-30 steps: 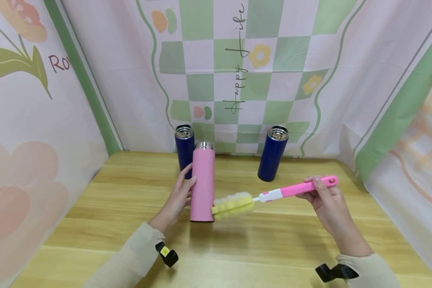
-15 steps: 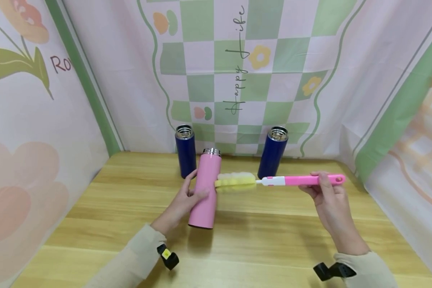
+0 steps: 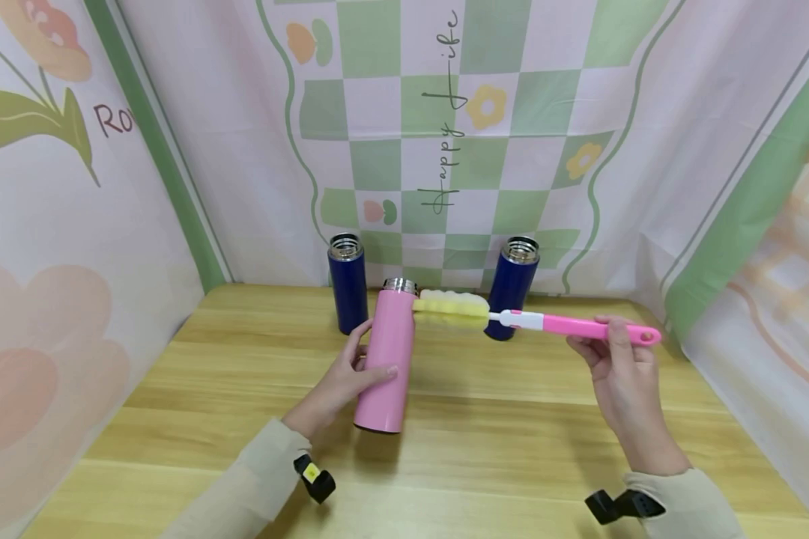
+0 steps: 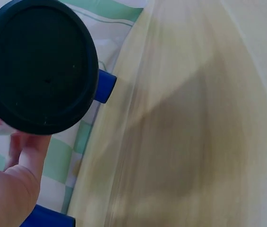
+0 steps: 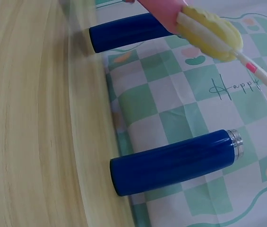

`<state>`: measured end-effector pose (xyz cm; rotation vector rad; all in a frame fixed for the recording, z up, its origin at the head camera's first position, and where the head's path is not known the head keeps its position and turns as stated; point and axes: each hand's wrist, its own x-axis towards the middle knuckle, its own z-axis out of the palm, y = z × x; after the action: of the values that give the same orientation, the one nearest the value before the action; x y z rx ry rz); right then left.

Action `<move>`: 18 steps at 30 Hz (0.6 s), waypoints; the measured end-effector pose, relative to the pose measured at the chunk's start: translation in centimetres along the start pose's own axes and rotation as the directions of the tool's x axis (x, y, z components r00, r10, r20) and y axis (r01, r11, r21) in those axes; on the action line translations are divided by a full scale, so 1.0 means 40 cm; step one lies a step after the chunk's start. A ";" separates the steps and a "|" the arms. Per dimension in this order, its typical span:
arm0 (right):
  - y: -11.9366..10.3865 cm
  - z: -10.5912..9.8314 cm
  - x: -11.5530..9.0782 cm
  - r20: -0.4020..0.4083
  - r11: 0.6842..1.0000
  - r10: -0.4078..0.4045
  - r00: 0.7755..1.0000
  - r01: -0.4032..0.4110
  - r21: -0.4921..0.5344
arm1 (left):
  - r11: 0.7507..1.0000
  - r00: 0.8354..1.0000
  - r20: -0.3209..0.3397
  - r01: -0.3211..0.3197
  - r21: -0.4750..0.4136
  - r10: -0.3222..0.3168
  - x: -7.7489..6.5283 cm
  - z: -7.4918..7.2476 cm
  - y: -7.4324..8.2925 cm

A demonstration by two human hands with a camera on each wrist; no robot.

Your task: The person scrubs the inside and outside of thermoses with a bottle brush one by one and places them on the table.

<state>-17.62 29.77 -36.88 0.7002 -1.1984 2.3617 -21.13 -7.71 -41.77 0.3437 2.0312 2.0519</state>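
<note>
My left hand (image 3: pixel 342 385) grips a pink thermos bottle (image 3: pixel 389 352) round its lower half, holding it tilted just above the table. Its steel mouth (image 3: pixel 400 285) has no lid, and its dark base (image 4: pixel 41 66) fills the upper left of the left wrist view. On the right, my right hand (image 3: pixel 623 374) pinches the pink handle (image 3: pixel 580 327) of a bottle brush. The brush's yellow and white sponge head (image 3: pixel 453 307) points left, its tip at the pink bottle's upper side, just below the mouth. Whether tip and bottle touch, I cannot tell.
Two dark blue open-topped bottles stand at the back of the wooden table (image 3: pixel 243 359): one blue bottle (image 3: pixel 347 288) behind the pink one, another blue bottle (image 3: pixel 508 281) partly behind the brush. A checked curtain (image 3: pixel 425 150) hangs behind them.
The brush has risen from beside the pink bottle's base to near its mouth, turning to slope down rightward. The pink bottle has tilted and shifted slightly right, off the table.
</note>
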 end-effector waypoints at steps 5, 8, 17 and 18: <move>0.000 -0.003 0.003 -0.001 0.996 -0.021 1.000 0.021 0.092 | 1.000 0.999 -0.030 -0.025 0.012 0.025 0.002 -0.003 0.005; 0.001 -0.004 0.002 0.008 0.997 -0.014 1.000 0.013 0.077 | 0.999 0.998 -0.045 -0.034 0.009 0.034 0.002 -0.006 0.006; 0.005 -0.005 -0.005 -0.013 0.995 0.043 0.999 -0.044 -0.095 | 0.998 0.997 -0.047 -0.055 -0.024 0.054 0.006 -0.017 0.003; 0.005 -0.004 -0.005 -0.009 0.994 0.047 0.999 -0.048 -0.102 | 0.998 0.998 -0.045 -0.053 -0.026 0.052 0.006 -0.017 0.003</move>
<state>-17.61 29.77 -37.23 0.6369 -1.3370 2.3193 -21.57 -8.27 -41.65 0.3529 2.0384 2.1343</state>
